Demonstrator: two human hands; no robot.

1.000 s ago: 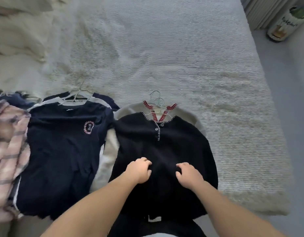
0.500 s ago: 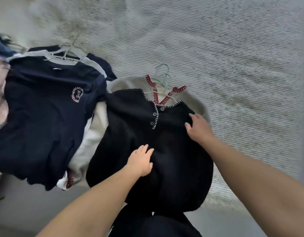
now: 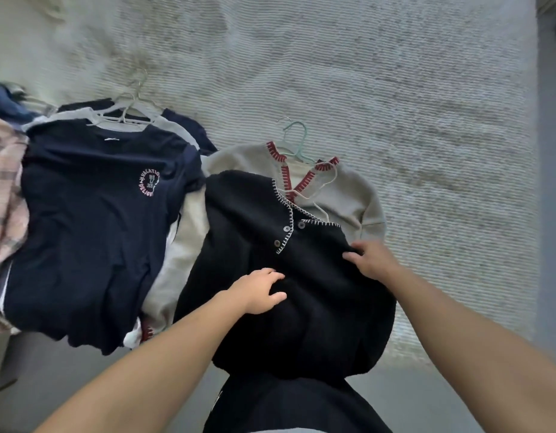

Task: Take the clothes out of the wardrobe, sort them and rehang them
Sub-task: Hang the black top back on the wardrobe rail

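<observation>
- Head view shows the clothes are out of the wardrobe and lie in piles on the bed (image 3: 395, 89).
- The left hand (image 3: 256, 292) and right hand (image 3: 369, 260) both bunch up and hold the black cardigan (image 3: 286, 292), which lies on a grey cardigan (image 3: 342, 195).
- A navy shirt (image 3: 92, 220) sits just beside it, on the left.
- I think sorting is going on, and hanging up comes later.
- The bed edge is close to the person; lots of bare bed lies to the right.
</observation>
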